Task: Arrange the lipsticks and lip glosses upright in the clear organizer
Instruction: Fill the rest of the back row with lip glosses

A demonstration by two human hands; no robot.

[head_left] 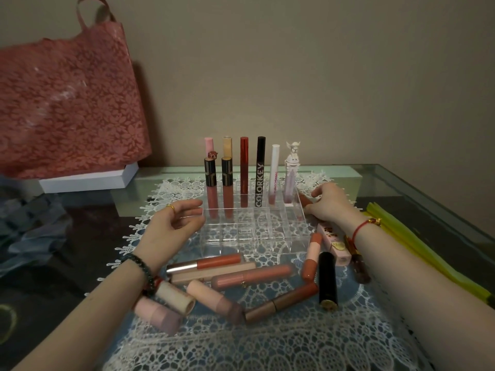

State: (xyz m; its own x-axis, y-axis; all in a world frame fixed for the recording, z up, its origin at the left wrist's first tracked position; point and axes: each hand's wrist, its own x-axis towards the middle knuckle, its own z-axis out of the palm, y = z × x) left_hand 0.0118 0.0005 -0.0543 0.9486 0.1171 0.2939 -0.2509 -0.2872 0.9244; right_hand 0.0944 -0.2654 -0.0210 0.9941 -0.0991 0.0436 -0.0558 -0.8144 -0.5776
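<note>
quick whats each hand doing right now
Left hand: open, fingers relaxed beside the organizer, holding nothing.
Right hand: pinching a reddish tube by the organizer's right wall.

We take this for home, private room. Glass-topped table (401, 183) against plain beige wall (321, 76), white lace mat (267, 338) spread on it, pink floral tote bag (69, 111) by white box (88, 179), crumpled blue cloth (32, 231) at left, personal lipsticks (254, 277) scattered on mat.

Left hand (173, 224) fingers relaxed; right hand (330, 205) fingers curled; forearms outstretched.
</note>
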